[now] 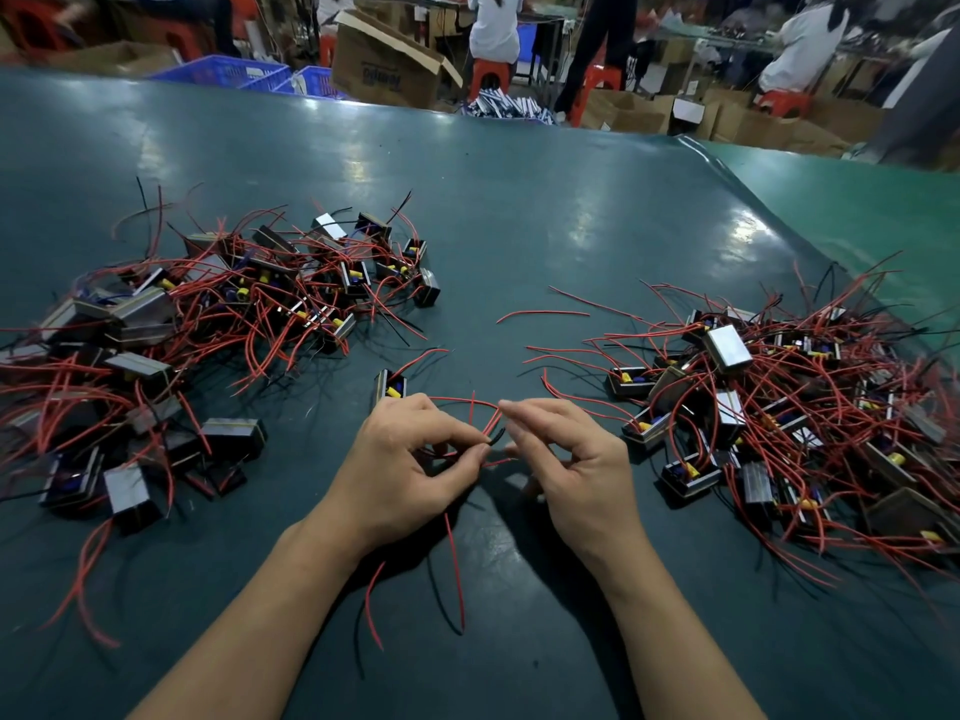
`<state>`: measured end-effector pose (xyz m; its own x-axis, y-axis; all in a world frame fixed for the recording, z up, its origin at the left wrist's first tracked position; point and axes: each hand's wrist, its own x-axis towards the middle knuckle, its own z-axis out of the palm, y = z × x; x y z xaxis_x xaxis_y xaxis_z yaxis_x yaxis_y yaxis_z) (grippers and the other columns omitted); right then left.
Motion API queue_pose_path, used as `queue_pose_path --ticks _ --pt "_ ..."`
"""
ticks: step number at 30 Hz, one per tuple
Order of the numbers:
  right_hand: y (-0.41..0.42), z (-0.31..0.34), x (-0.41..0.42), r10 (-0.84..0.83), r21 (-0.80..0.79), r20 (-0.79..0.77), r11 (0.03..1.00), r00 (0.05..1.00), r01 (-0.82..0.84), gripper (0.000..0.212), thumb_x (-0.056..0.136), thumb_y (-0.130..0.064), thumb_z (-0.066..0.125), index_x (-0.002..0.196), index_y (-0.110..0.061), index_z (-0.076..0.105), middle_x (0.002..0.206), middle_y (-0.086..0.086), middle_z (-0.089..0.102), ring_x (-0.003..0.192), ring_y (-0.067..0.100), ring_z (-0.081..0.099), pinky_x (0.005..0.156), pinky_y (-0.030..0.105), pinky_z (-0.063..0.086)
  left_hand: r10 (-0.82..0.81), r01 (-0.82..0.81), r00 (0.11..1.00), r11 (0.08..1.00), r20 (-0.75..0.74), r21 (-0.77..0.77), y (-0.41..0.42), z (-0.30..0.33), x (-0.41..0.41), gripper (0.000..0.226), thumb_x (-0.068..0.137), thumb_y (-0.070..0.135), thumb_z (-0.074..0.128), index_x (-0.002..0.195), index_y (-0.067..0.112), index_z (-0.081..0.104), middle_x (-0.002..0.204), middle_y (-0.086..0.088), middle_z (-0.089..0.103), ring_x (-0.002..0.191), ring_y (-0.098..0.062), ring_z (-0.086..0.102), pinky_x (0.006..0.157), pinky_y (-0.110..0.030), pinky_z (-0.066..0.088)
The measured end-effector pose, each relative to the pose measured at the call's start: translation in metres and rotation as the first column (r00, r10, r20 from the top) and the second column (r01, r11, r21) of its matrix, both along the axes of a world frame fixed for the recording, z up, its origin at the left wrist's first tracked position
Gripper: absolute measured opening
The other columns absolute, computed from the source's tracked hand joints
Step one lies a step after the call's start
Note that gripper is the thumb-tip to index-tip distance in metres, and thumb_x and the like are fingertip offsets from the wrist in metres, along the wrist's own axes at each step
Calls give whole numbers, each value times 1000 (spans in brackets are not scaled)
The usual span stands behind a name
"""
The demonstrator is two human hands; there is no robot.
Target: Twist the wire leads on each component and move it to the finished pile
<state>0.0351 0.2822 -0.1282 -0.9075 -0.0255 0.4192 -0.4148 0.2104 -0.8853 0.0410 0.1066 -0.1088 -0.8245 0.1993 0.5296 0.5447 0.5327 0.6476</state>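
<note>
Hands twisting the leads of one component between two heaps

Head view: the left hand [410,459] pinched red and black wire leads [491,433] between thumb and fingertips, and the right hand [566,459], just right of those leads, had its fingers curled in a pinch at them, though whether it gripped them I could not tell. The component [388,387] they belonged to lay on the dark green tabletop [519,226] just beyond the left hand, touching its knuckles. A large pile [208,314] lay well left of that component and another pile [779,407] well right of it; which was the finished one could not be told. I judged the task mid-way: this piece's twist was in hand, its move not yet made, and many pieces were left
</note>
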Motion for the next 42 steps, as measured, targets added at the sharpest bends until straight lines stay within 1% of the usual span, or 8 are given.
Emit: queue_pose_path --ticks 3,5,11,19,23,28,36,42 --pt "2 3 0 31 -2 26 1000 999 -31 17 87 -5 68 99 -14 76 93 -3 70 84 12 67 68 33 58 -2 2 1000 1000 2 -14 0 0 0 4 73 18 74 75 20 77 68 26 59 67 -5 54 74 -29 39" --pt "3 6 0 59 -35 158 998 986 -54 14 89 -6 67 92 -17 75 85 -5 71 73 7 64 56 22 53 -4 4 1000 1000 1 -20 -1 0 0 4 73 18 74 75 20 78 68 25 60 67 -4 54 75 -27 38" --pt "6 10 -2 121 -94 382 991 916 -92 11 92 -14 62 82 -13 67 63 -2 64 45 6 49 39 19 41 -8 8 1000 1000 -12 -21 -1 0 1 4 74 17 74 75 19 78 67 19 65 66 -8 56 72 -32 44" --pt "2 15 -4 163 -281 371 958 914 -56 16 76 -30 70 77 -14 70 62 -1 67 47 7 56 40 19 42 16 -17 1000 995 11 100 5 -7 -1 4 77 18 74 78 18 78 68 18 62 64 -5 55 66 -26 41" --pt "-5 13 -1 -11 -222 211 973 978 59 1 82 -13 75 81 -13 75 71 0 72 57 11 63 56 19 49 72 -76 997 982 29 171 8 -9 -3 3 78 19 72 79 19 75 70 11 67 66 -7 60 68 -23 45" --pt "-7 9 4 -161 -166 188 967 969 193 10 84 -14 75 79 -22 75 66 -2 70 50 8 60 49 19 44 137 -136 990 973 7 188 11 -12 -3 8 79 21 71 81 27 74 75 19 68 70 -3 60 70 -22 46" --pt "-6 16 5 -1 -213 340 974 940 78 11 87 -18 71 77 -17 73 66 -2 70 54 8 60 39 21 41 163 -157 986 978 -29 140 13 -10 -1 7 77 22 74 83 24 77 73 22 65 73 1 58 76 -34 47" --pt "-3 13 2 -1 -245 321 966 947 84 11 86 -11 72 76 -17 73 62 -3 67 55 7 58 46 17 42 123 -131 991 967 54 216 16 -12 -2 6 78 22 75 82 23 78 74 11 70 71 -8 64 69 -20 49"
